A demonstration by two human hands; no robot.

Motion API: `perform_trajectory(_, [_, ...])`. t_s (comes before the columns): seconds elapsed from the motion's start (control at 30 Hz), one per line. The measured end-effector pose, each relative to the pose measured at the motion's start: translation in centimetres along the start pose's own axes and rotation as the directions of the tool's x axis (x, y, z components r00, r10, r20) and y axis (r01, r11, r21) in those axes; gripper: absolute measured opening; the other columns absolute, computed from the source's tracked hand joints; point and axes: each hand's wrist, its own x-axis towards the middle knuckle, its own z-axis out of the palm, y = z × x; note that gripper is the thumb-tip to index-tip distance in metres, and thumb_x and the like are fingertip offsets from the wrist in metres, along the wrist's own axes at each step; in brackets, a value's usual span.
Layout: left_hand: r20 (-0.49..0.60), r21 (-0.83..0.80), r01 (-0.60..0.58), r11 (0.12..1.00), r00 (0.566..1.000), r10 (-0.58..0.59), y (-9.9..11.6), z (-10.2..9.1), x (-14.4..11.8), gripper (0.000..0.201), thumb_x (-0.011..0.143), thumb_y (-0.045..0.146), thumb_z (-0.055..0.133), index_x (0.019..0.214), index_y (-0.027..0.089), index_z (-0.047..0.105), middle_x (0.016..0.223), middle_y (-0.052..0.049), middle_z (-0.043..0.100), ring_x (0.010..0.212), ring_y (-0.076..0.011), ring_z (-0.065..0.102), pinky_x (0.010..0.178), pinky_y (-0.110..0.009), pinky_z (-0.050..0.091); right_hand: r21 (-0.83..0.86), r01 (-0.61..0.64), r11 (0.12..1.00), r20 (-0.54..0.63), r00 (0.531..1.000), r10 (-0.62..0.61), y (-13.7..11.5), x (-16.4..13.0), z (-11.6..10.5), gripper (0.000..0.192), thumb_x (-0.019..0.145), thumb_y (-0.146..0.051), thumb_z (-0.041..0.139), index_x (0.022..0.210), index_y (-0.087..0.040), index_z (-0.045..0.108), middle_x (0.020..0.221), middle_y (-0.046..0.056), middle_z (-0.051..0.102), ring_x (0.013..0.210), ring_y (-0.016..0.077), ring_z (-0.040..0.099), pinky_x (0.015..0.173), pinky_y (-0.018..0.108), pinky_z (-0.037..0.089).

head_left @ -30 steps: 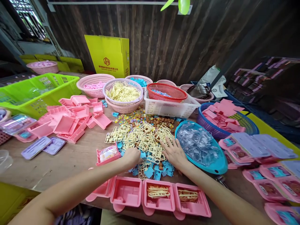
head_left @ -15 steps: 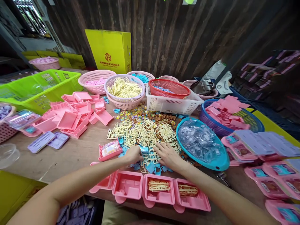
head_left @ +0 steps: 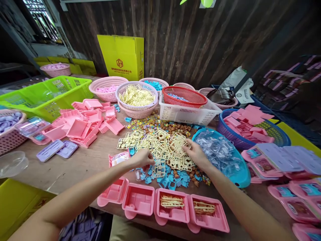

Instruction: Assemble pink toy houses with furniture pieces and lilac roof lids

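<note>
Cream plastic part frames [head_left: 160, 147], flat lattices of small moulded pieces, were heaped at the middle of the wooden bench [head_left: 75, 167], with loose blue plastic pieces [head_left: 173, 179] scattered just in front of them. One cream frame [head_left: 159, 167] was pinched at its top edge by the left hand [head_left: 142, 159], the fingers curled narrowly on it so that it hung over the blue pieces. Another cream frame [head_left: 179, 144] on the right side of the heap was gripped by the right hand [head_left: 197, 154], thumb and fingers closed on its edge.

Along the near edge of the bench four pink moulded plastic trays [head_left: 163, 207] were set in a row, touching one another; cream pieces were seen in the two on the right. A small pink tray holding a clear packet [head_left: 119, 158] lay just left of the left hand. A round blue plastic basin of clear pieces [head_left: 220, 155] stood just right of the right hand. Toward the far edge a pale pink round basket of cream sticks [head_left: 136, 97], a red mesh basket [head_left: 184, 96] in a white crate [head_left: 185, 115] and a yellow cardboard box [head_left: 122, 57] were seen. A loose pile of pink flat lids [head_left: 86, 122] lay toward the left side, near a green crate [head_left: 47, 95].
</note>
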Motion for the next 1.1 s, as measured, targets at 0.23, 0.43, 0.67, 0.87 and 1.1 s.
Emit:
perform_trajectory(0.23, [-0.098,-0.076,-0.087,0.993,0.992,0.080,5.3,-0.9,5.5,0.029,0.077,0.028,0.063,0.053,0.012,0.057,0.043,0.002,0.055,0.039,-0.0081,0.054,0.046,-0.019,0.045,0.318,-0.127,0.940,-0.296,0.928,0.225,-0.5,1.5,-3.8,0.037,0.069,-0.046,0.060,0.092,-0.018,0.054,0.077,0.000,0.062,0.063,0.0135,0.056,0.055,0.024,0.044])
perform_trajectory(0.43, [-0.179,-0.018,-0.126,0.992,0.976,0.121,8.4,1.5,9.6,0.032,0.076,0.036,0.067,0.057,0.010,0.062,0.044,0.002,0.054,0.040,-0.0090,0.053,0.050,-0.021,0.047,0.390,-0.167,0.905,-0.252,0.926,0.279,-1.2,-0.4,-4.2,0.037,0.060,-0.048,0.070,0.079,-0.017,0.062,0.073,0.002,0.065,0.064,0.0159,0.057,0.058,0.027,0.046])
perform_trajectory(0.67, [-0.356,0.186,-0.077,0.979,0.924,0.140,4.2,-2.7,6.6,0.035,0.074,0.029,0.067,0.107,0.018,0.063,0.078,-0.003,0.069,0.051,-0.0111,0.060,0.060,-0.023,0.049,-0.045,-0.050,0.998,0.000,0.999,0.051,0.7,-0.6,-2.5,0.035,0.083,-0.050,0.044,0.084,-0.017,0.058,0.077,0.005,0.063,0.073,0.0185,0.060,0.064,0.029,0.049])
perform_trajectory(0.87, [-0.589,0.335,0.191,0.923,0.807,0.047,-3.0,-9.4,4.4,0.030,0.083,0.030,0.055,0.107,0.013,0.060,0.109,-0.014,0.064,0.102,-0.0235,0.059,0.087,-0.032,0.045,-0.178,0.297,0.938,0.307,0.923,-0.234,-3.1,1.5,3.8,0.013,0.087,-0.029,0.048,0.080,-0.019,0.053,0.087,0.007,0.059,0.082,0.0185,0.056,0.073,0.032,0.048])
perform_trajectory(1.1, [-0.604,0.394,0.256,0.883,0.796,0.038,-5.3,-8.8,5.8,0.045,0.075,0.045,0.063,0.101,0.008,0.061,0.120,-0.021,0.054,0.114,-0.0347,0.050,0.092,-0.041,0.040,-0.295,0.541,0.787,0.638,0.725,-0.259,-6.6,4.8,8.0,0.010,0.074,-0.010,0.065,0.079,-0.015,0.058,0.119,0.015,0.053,0.113,0.0281,0.047,0.090,0.044,0.040])
